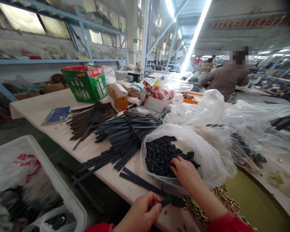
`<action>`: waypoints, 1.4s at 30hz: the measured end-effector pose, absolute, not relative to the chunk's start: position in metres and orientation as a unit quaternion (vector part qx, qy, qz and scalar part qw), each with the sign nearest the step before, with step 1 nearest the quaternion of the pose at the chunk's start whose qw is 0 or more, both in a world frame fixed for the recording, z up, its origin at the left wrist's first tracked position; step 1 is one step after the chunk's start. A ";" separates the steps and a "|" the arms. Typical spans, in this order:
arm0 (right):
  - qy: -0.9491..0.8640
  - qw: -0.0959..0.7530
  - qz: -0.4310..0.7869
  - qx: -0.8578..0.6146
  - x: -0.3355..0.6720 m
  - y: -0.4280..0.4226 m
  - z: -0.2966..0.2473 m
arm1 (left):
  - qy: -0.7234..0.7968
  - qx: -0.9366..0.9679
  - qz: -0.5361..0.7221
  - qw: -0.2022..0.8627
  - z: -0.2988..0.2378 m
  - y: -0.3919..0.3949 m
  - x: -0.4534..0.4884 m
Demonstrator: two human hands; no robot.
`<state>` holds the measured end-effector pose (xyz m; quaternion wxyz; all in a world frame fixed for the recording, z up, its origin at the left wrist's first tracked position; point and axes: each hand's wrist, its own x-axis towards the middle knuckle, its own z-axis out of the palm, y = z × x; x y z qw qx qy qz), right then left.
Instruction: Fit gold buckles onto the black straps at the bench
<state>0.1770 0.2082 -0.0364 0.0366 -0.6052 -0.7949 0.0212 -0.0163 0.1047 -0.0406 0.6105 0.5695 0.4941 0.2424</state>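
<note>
My left hand [145,211], at the bottom centre, pinches a dark strap [166,201] between thumb and fingers. Shiny metal shows at the strap's right end, perhaps a buckle. My right hand [186,172] reaches into a clear plastic bag [203,151] filled with small black loops [160,154]. Its fingers are bent and touch the loops at the heap's right side; whatever is between the fingertips is hidden. Just beyond my left hand lie more dark straps [140,182]. Gold-coloured metal pieces [222,198] sit under and beside my right forearm, on an olive-gold round surface [253,199].
Bundles of dark straps [128,129] and brownish strips [84,124] cover the table [50,129]. Behind them stand a green carton [84,83] and a small box [117,95]. A white bin [81,206] is at lower left. Plastic bags [256,119] lie right; a person [228,79] works beyond.
</note>
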 end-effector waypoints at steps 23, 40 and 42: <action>-0.419 0.482 0.499 -0.586 0.149 0.069 -0.023 | 0.535 0.603 0.326 0.494 -0.003 0.073 -0.004; -0.305 0.479 0.636 -0.522 0.149 0.050 -0.042 | 0.438 0.655 0.239 0.568 -0.001 0.065 -0.006; -0.289 0.478 0.662 -0.500 0.145 0.049 -0.043 | 0.450 0.641 0.251 0.569 -0.006 0.065 -0.006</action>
